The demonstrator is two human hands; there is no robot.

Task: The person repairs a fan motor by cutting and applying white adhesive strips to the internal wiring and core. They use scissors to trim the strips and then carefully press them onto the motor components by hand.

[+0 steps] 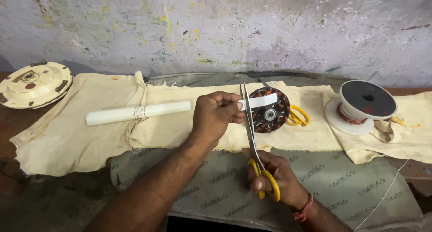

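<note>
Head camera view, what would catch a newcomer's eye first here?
Dead centre, the right hand works yellow-handled steel scissors whose blades close on a narrow white paper strip pinched in the left hand. Just behind sits a round dark motor stator with copper windings on the cream cloth. At far right stands a white spool of copper wire.

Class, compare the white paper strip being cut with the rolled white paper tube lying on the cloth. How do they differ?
The white paper strip is short and flat; the rolled white paper tube is long and round. The strip is held up by the left hand between the blades of the yellow-handled scissors; the tube lies tied with thread. Both are white.
</note>
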